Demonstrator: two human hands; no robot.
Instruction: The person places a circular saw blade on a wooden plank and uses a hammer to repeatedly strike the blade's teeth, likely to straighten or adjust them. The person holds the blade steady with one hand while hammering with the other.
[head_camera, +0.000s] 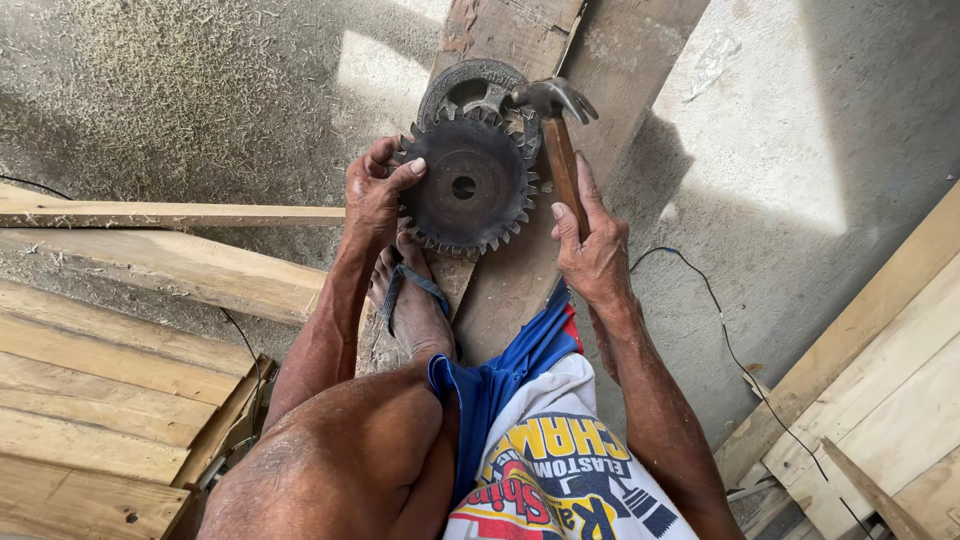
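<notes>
In the upper middle of the frame, one rusty saw blade (464, 186) stands tilted against a worn plank (520, 60) that runs from the top edge down toward the person. The left hand (375, 195) grips the blade's toothed rim on its left side, thumb over the face, fingers behind. The right hand (590, 245) is closed around the wooden handle of one hammer (556, 110), whose metal head sits at the blade's upper right teeth, touching or just above them; I cannot tell which.

Judging from how things lie, the work on the teeth is under way: the blade is braced and the hammer is at the rim, but the pictures do not show which teeth are already treated and which are left. A second round metal disc (470, 85) lies behind the blade, partly hidden.

One foot in a blue-strapped sandal (412, 290) rests on the plank just below the blade. Several pale boards (110, 380) are stacked at lower left, more at lower right, and one thin black cable (715, 310) trails across the concrete floor (820, 120).
</notes>
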